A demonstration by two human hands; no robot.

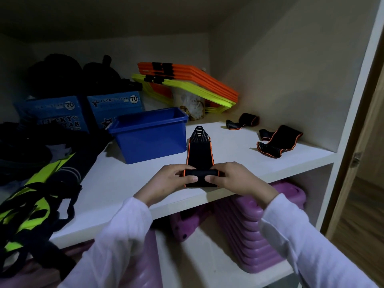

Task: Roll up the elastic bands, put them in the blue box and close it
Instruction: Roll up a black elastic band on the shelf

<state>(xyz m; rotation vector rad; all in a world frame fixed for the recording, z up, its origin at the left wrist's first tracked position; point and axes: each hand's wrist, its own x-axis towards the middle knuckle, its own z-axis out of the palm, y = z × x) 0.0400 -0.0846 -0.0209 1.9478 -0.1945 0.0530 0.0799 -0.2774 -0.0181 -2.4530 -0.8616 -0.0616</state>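
A black elastic band with orange edges (200, 154) lies stretched out on the white shelf (128, 183), its near end curled into a small roll. My left hand (168, 181) and my right hand (234, 179) pinch that roll from either side near the shelf's front edge. The blue box (149, 136) stands open just behind and to the left, with no lid in sight. Two more black and orange bands lie loose at the right: one (243, 121) partly curled near the back, one (278, 142) crumpled near the side wall.
Blue "Lucky Star" cartons (87, 109) stand behind the box. Orange and yellow flat frames (187, 82) lean at the back, beside a white bag (192, 106). Neon-green and black straps (31, 208) cover the shelf's left end. Purple ribbed plastic items (249, 231) fill the shelf below.
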